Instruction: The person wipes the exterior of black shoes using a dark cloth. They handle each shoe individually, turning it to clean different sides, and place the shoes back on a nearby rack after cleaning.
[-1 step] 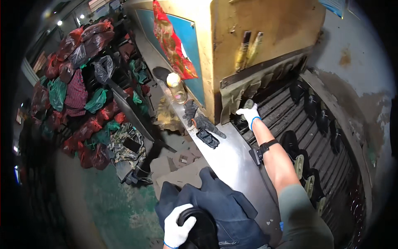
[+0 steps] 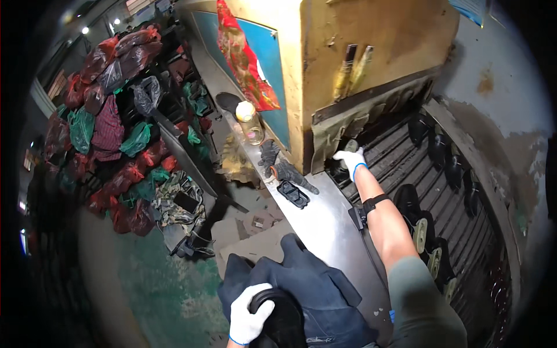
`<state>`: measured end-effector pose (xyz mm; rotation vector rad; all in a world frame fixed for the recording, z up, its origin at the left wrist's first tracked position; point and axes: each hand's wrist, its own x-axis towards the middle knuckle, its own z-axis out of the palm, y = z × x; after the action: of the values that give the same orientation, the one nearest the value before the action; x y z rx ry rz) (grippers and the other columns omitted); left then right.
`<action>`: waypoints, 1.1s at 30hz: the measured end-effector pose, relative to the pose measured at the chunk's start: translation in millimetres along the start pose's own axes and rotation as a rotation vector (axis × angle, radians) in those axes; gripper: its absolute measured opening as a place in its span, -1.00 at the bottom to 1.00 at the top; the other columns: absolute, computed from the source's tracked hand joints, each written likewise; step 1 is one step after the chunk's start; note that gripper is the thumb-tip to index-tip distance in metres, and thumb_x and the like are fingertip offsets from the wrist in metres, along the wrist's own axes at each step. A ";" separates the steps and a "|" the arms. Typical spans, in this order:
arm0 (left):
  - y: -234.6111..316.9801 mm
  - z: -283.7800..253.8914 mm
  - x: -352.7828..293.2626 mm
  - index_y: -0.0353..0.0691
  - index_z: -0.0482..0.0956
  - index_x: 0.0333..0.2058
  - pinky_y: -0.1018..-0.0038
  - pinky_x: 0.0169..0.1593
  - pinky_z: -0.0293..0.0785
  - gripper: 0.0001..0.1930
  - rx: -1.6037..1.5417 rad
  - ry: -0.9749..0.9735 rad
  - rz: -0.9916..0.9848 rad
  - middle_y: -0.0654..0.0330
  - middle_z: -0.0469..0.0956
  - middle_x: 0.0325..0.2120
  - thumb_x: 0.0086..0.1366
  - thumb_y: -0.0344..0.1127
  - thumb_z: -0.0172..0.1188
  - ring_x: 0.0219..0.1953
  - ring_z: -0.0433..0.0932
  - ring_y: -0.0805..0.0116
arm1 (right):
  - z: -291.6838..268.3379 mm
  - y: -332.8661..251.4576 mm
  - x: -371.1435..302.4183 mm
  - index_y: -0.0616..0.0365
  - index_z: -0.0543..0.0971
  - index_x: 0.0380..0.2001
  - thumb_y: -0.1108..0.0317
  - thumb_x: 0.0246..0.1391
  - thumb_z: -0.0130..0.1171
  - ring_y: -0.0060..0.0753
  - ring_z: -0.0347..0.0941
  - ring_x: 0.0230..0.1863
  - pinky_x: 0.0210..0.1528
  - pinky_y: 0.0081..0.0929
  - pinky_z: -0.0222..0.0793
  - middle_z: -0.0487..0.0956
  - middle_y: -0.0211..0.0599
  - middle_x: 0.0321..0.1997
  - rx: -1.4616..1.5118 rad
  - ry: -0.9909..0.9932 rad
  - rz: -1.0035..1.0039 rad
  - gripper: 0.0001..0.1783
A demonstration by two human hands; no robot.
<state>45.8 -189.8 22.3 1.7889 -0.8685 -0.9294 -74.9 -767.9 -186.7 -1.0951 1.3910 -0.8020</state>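
My left hand (image 2: 249,316), in a white glove, is closed around the rounded rim of a black shoe-like piece (image 2: 284,318), held over dark blue cloth (image 2: 325,290) at the bottom. My right arm reaches far forward over the slatted bed (image 2: 394,153). At its end my white-gloved right hand (image 2: 351,162) grips a dark shoe with an olive-green sole (image 2: 351,145), just at the hanging flap of the big yellowish machine. Part of that shoe is hidden by the hand and shadow.
The machine's flap (image 2: 331,133) hangs over the slats. Black shoes (image 2: 409,200) line the bed's near side, others (image 2: 438,148) its far side. Grey gloves (image 2: 284,171), a black tray (image 2: 293,194) and a bottle (image 2: 249,124) lie along the metal ledge (image 2: 319,223). Bagged goods (image 2: 116,127) are piled left.
The view has shifted slightly, so the machine and bed sit a little further right in the picture. Both hands keep their grips.
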 end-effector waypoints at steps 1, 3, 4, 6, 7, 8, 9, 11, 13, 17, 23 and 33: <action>2.0 0.6 7.3 -0.38 0.70 0.13 0.38 0.21 0.59 -0.60 -0.114 0.019 -0.034 0.13 0.77 -0.01 0.36 -0.36 0.44 0.06 0.73 0.31 | -0.1 0.6 8.7 0.16 -0.11 0.73 0.36 -0.26 0.65 0.10 0.38 0.51 0.47 0.06 0.35 0.39 0.10 0.58 0.022 -0.004 0.026 0.55; -7.7 -0.1 17.7 -0.35 0.61 0.27 0.27 0.41 0.48 -0.49 -0.525 -0.099 -0.162 -0.02 0.70 0.17 0.38 -0.38 0.45 0.25 0.65 0.18 | -9.9 2.7 15.1 0.22 -0.08 0.71 0.42 -0.35 0.62 0.03 0.43 0.45 0.43 -0.14 0.43 0.40 0.06 0.55 0.137 -0.014 0.046 0.55; -10.1 -0.8 19.8 -0.33 0.55 0.33 0.20 0.49 0.42 -0.42 -0.764 -0.166 -0.179 -0.08 0.65 0.27 0.38 -0.37 0.46 0.35 0.60 0.09 | -8.6 6.4 6.8 0.20 0.12 0.61 0.44 -0.34 0.60 -0.05 0.48 0.35 0.35 -0.16 0.46 0.48 -0.06 0.42 0.190 -0.015 0.005 0.37; -5.5 -7.3 16.6 -0.31 0.46 0.41 0.10 0.55 0.35 -0.34 -0.919 -0.191 -0.246 -0.14 0.53 0.40 0.39 -0.35 0.46 0.46 0.49 -0.02 | -8.3 8.7 -20.3 0.14 0.54 0.33 0.45 -0.31 0.56 -0.22 0.57 0.12 0.18 -0.23 0.52 0.63 -0.31 0.12 0.359 -0.052 -0.093 -0.04; -4.1 -8.9 15.1 -0.30 0.41 0.44 0.05 0.58 0.31 -0.30 -0.999 -0.207 -0.275 -0.17 0.47 0.46 0.40 -0.34 0.47 0.51 0.44 -0.08 | -22.6 3.0 -29.2 0.00 0.67 -0.07 0.41 -0.25 0.53 -0.39 0.55 -0.09 0.04 -0.33 0.49 0.60 -0.47 -0.18 0.367 -0.040 0.055 -0.46; -8.0 -10.9 13.6 -0.30 0.40 0.45 0.04 0.59 0.29 -0.29 -0.997 -0.225 -0.253 -0.17 0.44 0.47 0.40 -0.34 0.47 0.53 0.41 -0.10 | -26.2 -6.3 -46.4 -0.03 0.67 -0.13 0.38 -0.21 0.51 -0.36 0.57 -0.15 -0.02 -0.30 0.52 0.61 -0.46 -0.22 0.458 -0.100 0.140 -0.54; -15.7 -15.1 9.1 -0.30 0.38 0.45 0.02 0.60 0.28 -0.29 -0.996 -0.238 -0.241 -0.18 0.42 0.49 0.40 -0.34 0.47 0.54 0.39 -0.12 | -28.8 -15.7 -71.9 -0.06 0.66 -0.18 0.34 -0.17 0.49 -0.34 0.59 -0.20 -0.08 -0.27 0.55 0.62 -0.44 -0.26 0.544 -0.159 0.235 -0.61; -24.5 -13.0 5.3 -0.29 0.39 0.44 0.02 0.61 0.26 -0.32 -0.983 -0.292 -0.206 -0.18 0.41 0.50 0.44 -0.26 0.45 0.54 0.40 -0.10 | -63.6 -15.8 -105.3 -0.10 0.64 -0.27 0.30 -0.09 0.44 -0.31 0.63 -0.29 -0.19 -0.25 0.63 0.66 -0.42 -0.28 0.659 -0.205 0.267 -0.74; -26.6 -9.5 2.0 -0.27 0.40 0.43 0.03 0.60 0.25 -0.33 -0.872 -0.326 -0.157 -0.17 0.40 0.51 0.47 -0.18 0.42 0.53 0.41 -0.08 | -99.0 11.6 -150.5 -0.03 0.65 -0.23 0.36 0.03 0.33 -0.26 0.73 -0.21 -0.04 -0.16 0.75 0.74 -0.38 -0.23 0.781 -0.163 0.109 -0.80; -28.1 -8.8 -11.2 -0.24 0.39 0.44 0.04 0.60 0.24 -0.28 -0.767 -0.316 -0.060 -0.11 0.41 0.51 0.50 0.04 0.40 0.52 0.43 -0.06 | -159.1 51.1 -288.7 0.14 0.63 0.18 0.27 0.10 0.25 -0.08 0.75 0.07 0.32 0.01 0.65 0.76 -0.11 0.01 0.876 -0.120 0.173 -0.46; -18.6 15.8 -29.4 -0.15 0.48 0.36 -0.13 0.47 0.49 -0.46 -1.064 -0.307 -0.138 -0.20 0.59 0.31 0.58 -0.01 0.30 0.40 0.54 -0.25 | -183.6 43.2 -442.4 0.33 0.39 0.48 0.16 -0.01 0.25 0.43 0.59 0.33 0.50 0.50 0.42 0.60 0.35 0.32 0.921 -0.353 0.296 -0.05; 23.3 -0.3 -17.5 -0.28 0.38 0.43 0.04 0.41 0.54 -0.31 -0.802 -0.296 0.424 -0.09 0.58 0.30 0.65 0.19 0.14 0.32 0.60 -0.04 | -163.4 -4.9 -605.2 0.34 -0.13 0.72 0.32 -0.11 0.66 -0.07 0.36 0.60 0.64 -0.11 0.24 0.30 0.04 0.68 0.466 -0.628 -0.321 0.49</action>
<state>33.9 -182.5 48.0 0.7602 -0.8431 -1.0669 -276.5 -224.0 50.8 -1.0784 0.4769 -0.8547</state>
